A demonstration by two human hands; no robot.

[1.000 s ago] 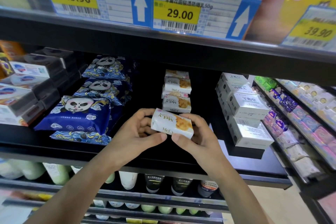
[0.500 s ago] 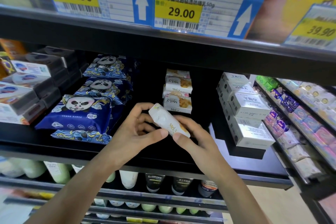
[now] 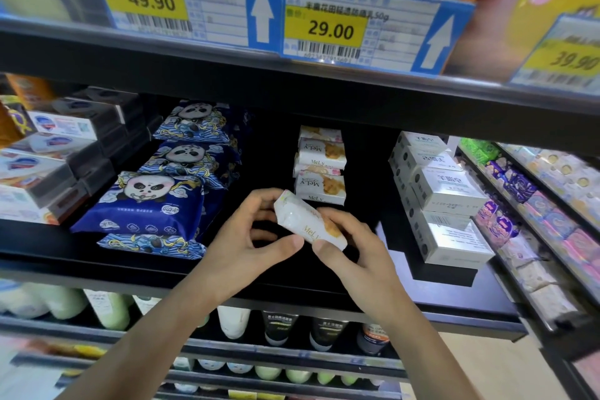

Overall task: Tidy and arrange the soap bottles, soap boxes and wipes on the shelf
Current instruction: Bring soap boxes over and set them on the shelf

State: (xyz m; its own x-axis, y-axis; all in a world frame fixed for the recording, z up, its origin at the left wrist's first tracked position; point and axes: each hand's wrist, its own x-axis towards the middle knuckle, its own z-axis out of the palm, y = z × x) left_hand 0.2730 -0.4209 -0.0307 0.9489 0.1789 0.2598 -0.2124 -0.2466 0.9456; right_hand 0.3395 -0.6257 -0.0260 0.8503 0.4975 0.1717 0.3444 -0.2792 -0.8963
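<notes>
Single head view, no second view to overlap, looks forward and slightly down from close range at the black shelf (image 3: 227,273), both hands low-center, the left hand (image 3: 246,240) beside the right hand (image 3: 354,253), price tags (image 3: 328,29) above them, bottles (image 3: 233,321) below.

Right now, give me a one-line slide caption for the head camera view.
Both hands, left hand and right hand, hold a white wrapped MeLy soap bar before the black shelf.
</notes>
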